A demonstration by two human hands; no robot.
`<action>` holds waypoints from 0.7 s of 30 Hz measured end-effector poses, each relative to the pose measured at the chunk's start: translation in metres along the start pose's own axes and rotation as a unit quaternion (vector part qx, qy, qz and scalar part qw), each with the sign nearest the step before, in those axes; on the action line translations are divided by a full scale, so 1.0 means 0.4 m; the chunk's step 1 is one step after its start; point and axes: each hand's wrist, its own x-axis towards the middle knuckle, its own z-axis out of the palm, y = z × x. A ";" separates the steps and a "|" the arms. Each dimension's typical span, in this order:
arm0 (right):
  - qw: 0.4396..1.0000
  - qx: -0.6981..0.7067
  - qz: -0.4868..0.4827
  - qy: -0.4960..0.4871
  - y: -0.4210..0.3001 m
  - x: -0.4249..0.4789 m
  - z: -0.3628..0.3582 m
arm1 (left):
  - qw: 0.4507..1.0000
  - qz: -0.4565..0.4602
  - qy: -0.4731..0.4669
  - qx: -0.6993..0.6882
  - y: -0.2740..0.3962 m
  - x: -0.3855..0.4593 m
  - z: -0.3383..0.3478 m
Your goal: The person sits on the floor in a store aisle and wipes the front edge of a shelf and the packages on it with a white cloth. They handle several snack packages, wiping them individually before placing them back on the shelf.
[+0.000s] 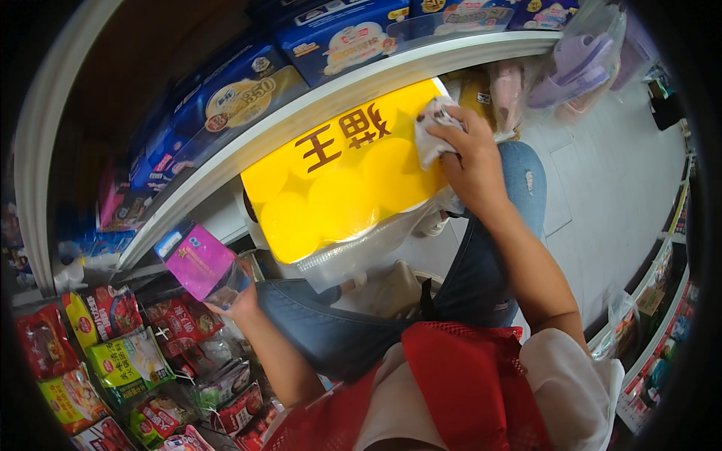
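A white cloth with dark marks [434,132] is bunched in my right hand [471,160], against the upper right part of a large yellow box [344,191]. Brown characters are printed on the box, and clear bubble wrap [361,248] hangs along its near edge. Off to the left, my left hand [245,299] holds a magenta and blue packet [200,262] by its lower right end. The palm side and some fingers are hidden by the packet. Beyond the yellow box runs a white shelf edge [338,84].
Blue packages [344,39] fill the shelf above. Seasoning packets [130,361] hang at the lower left. Purple slippers in clear plastic [581,62] hang at the upper right. My knees flank a beige bag [395,287]. Another stocked shelf [648,315] lines the right side.
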 end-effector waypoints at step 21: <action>0.933 0.042 -0.301 -0.191 -0.478 0.079 0.450 | 0.996 0.031 0.083 -0.032 -0.007 -0.011 0.033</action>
